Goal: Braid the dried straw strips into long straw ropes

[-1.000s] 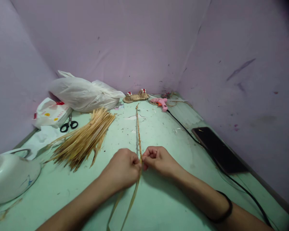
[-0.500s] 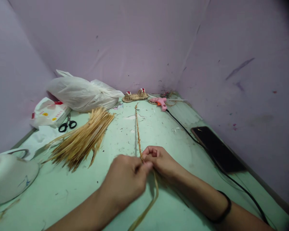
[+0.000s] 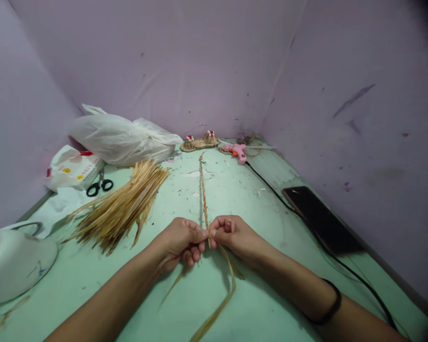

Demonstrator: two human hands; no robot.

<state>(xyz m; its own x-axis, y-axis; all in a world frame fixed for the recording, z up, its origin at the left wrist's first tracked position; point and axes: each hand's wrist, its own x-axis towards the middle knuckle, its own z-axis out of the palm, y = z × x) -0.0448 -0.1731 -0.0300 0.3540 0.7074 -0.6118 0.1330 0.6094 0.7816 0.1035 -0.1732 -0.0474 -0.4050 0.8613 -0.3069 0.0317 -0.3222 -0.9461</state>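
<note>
A thin tan braid of dried plant fibre stretches away from me over the pale green table. At its near end, my left hand pinches the strands between thumb and forefinger. Beside it, almost touching, my right hand pinches the same end from the right. One long loose strand curves from under the fingers toward the table's near edge. A shorter strand hangs below my left hand. To the left lies a bundle of dried fibre strips.
Black-handled scissors, a white box and a white plastic bag lie back left. A white bowl stands at left. Woven slippers and a pink glue gun sit behind; its cord passes a phone.
My left hand has turned and drawn back left, uncovering the pinched end of the braid. A short strand now shows below it. My right hand has stayed nearly in place.
</note>
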